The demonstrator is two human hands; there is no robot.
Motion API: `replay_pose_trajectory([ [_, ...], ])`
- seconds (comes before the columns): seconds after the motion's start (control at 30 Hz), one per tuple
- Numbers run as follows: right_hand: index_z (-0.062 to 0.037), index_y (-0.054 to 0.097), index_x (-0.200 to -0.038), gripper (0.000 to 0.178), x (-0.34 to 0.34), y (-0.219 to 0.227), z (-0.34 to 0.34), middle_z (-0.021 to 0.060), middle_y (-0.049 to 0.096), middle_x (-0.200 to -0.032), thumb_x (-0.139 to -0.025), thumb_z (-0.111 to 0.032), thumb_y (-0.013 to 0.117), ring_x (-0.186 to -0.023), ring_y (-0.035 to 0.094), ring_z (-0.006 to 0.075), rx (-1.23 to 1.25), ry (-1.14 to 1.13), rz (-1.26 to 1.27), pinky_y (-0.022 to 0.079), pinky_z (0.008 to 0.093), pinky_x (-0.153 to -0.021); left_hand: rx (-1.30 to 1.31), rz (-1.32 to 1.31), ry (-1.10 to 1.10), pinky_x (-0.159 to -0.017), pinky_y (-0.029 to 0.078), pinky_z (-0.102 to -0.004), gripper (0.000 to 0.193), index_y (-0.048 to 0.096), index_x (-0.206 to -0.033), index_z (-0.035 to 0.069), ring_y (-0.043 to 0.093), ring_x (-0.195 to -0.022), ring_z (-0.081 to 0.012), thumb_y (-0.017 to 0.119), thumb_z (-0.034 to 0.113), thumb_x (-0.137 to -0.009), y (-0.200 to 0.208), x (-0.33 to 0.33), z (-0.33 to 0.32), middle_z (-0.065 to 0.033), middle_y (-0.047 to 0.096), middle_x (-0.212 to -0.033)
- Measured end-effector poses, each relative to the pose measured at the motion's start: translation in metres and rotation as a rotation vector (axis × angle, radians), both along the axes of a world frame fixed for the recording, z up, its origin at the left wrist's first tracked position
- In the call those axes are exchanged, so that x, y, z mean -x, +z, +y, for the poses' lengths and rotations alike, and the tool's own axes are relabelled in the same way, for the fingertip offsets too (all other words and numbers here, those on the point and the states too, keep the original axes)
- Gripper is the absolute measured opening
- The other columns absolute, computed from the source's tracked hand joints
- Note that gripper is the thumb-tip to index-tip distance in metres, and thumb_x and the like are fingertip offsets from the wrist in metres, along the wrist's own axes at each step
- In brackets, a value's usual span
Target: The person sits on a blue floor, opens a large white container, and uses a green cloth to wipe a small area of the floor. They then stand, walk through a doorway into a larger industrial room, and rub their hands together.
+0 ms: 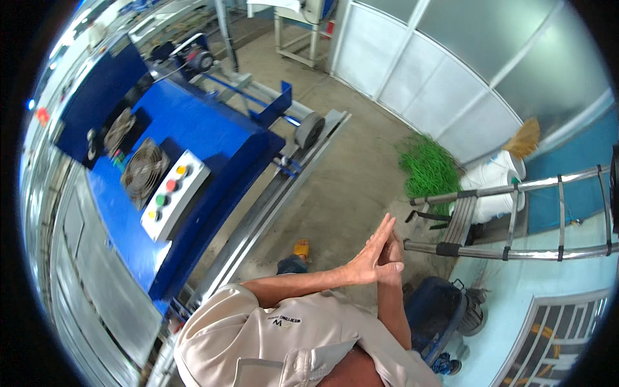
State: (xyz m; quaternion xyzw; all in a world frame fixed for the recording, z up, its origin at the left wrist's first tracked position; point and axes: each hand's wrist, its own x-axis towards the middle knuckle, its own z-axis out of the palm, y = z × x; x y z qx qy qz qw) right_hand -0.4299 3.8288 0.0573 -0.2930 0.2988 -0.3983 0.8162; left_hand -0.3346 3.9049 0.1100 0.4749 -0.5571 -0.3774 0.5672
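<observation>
My left hand (369, 263) rests palm to palm against my right hand (390, 255) in front of my chest. The fingers of the left are stretched out straight and point away from me. Behind it, the right hand is partly covered, though its fingers look extended too. Neither hand shows anything held. To the left stands a blue machine (213, 122) with a white control box (174, 195) bearing several coloured buttons. Just beyond my fingertips, on the right, is the end of a metal ladder (490, 250).
A metal rail (258, 219) runs along the floor beside the machine, near a grey wheel (310, 131). Green strands (428, 169) lie heaped by the partition (419, 84). White buckets (480, 174) and a straw broom (523, 138) stand behind the ladder. A dark blue tub (435, 309) is at lower right.
</observation>
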Motion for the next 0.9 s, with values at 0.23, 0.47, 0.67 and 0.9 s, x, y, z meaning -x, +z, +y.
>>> replay_pose_trajectory([
  [0.23,-0.0166,0.046,-0.122,0.044,-0.025,-0.086,-0.140,0.0084,0.053,-0.112,-0.092,-0.043,0.064,-0.097,0.053,0.0246,0.044,0.257,-0.600,0.044,0.0408,-0.081,0.087,-0.161,-0.182,-0.119,0.009,-0.0510,0.104,0.008,-0.154,0.002,-0.001,-0.148,-0.0445,0.066,0.053,-0.084,0.017,-0.054,-0.099,-0.0281,0.000,-0.159],
  [0.47,-0.0049,0.040,-0.143,0.077,-0.133,0.073,-0.201,0.0108,0.047,-0.140,-0.096,-0.065,0.039,-0.126,0.047,0.0209,0.098,0.117,-0.153,0.037,0.0376,-0.107,0.202,-0.662,0.160,-0.116,0.006,-0.0601,0.077,0.028,-0.148,-0.003,0.006,-0.145,-0.0503,0.047,0.048,-0.095,0.008,-0.091,-0.221,-0.0316,0.013,-0.156],
  [0.67,-0.0122,0.018,-0.156,0.089,-0.157,0.069,-0.331,0.0075,0.018,-0.162,-0.092,-0.074,0.026,-0.149,0.015,0.0259,-0.075,0.235,-0.376,0.016,0.0442,-0.120,-0.175,-0.769,0.577,-0.116,-0.001,-0.0629,0.075,0.018,-0.154,0.005,-0.002,-0.148,-0.0420,0.033,0.053,-0.099,0.018,-0.156,-0.411,-0.0200,0.003,-0.162],
  [0.9,-0.0001,0.013,-0.153,0.110,-0.154,0.100,-0.499,0.0148,0.012,-0.162,-0.084,-0.084,0.024,-0.149,0.007,0.0376,0.071,0.511,-0.679,0.007,0.0459,-0.122,-0.438,-0.032,0.795,-0.114,-0.004,-0.0655,0.081,0.006,-0.157,0.023,-0.002,-0.149,-0.0409,0.025,0.071,-0.095,-0.034,-0.293,-0.598,-0.0139,-0.003,-0.163],
])
